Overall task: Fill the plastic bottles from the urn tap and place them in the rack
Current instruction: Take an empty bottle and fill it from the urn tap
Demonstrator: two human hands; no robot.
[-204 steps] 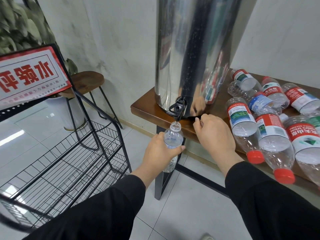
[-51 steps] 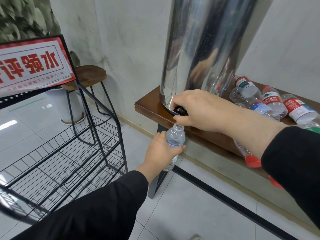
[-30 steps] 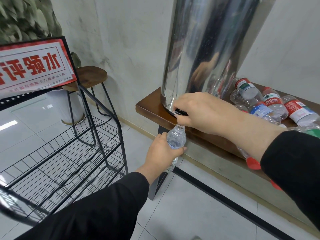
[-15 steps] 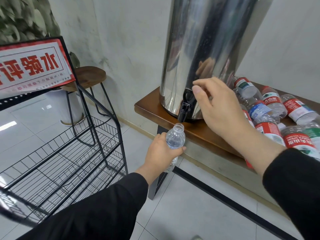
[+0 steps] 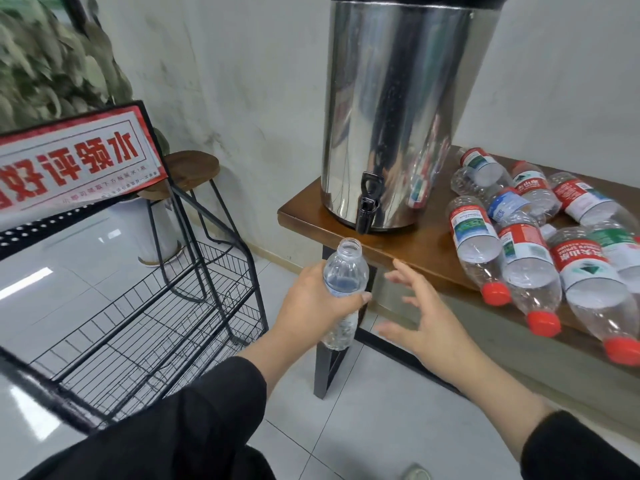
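Head view: the left hand (image 5: 313,299) has its fingers (image 5: 363,296) wrapped round the middle of an uncapped clear bottle (image 5: 343,282), held upright just below and at 7 o'clock from the urn tap (image 5: 367,206); the right hand (image 5: 427,318) hovers at the bottle's 3 o'clock, fingers spread, grasping nothing. Thin-walled and ribbed, the bottle will likely dent and spill if squeezed, so mid-body grip should be kept light. Water level cannot be read; the rack (image 5: 145,317) stands at 9 o'clock.

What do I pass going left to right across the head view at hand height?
Wire rack → left hand gripping the open bottle → right hand, open and empty → capped bottles lying on the wooden table.
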